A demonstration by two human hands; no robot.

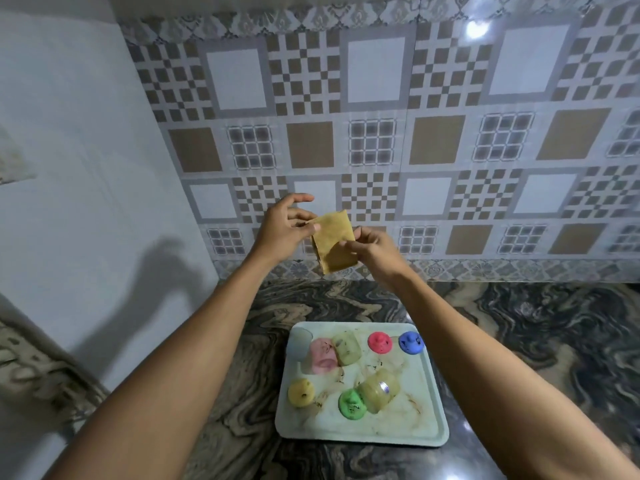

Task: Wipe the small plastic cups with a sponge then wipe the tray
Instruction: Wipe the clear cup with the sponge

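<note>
A flat yellow-brown sponge point(334, 239) is raised in front of the tiled wall, well above the counter. My left hand point(284, 226) pinches its upper left corner, and my right hand point(372, 245) grips its right edge. Below on the counter lies a pale green tray point(408, 433), smeared with brownish stains. Several small plastic cups lie on it: a pink cup point(323, 355) and a clear cup point(347, 348) on their sides, another clear cup point(379, 391) beside a green one point(351, 403), plus a yellow piece point(301, 393), a red piece point(379, 342) and a blue piece point(411, 342).
The tray sits on a dark marbled stone counter point(519, 323) that runs to the patterned tiled wall point(433, 140) behind. A plain white wall point(86, 168) closes off the left side, with my arms' shadow on it.
</note>
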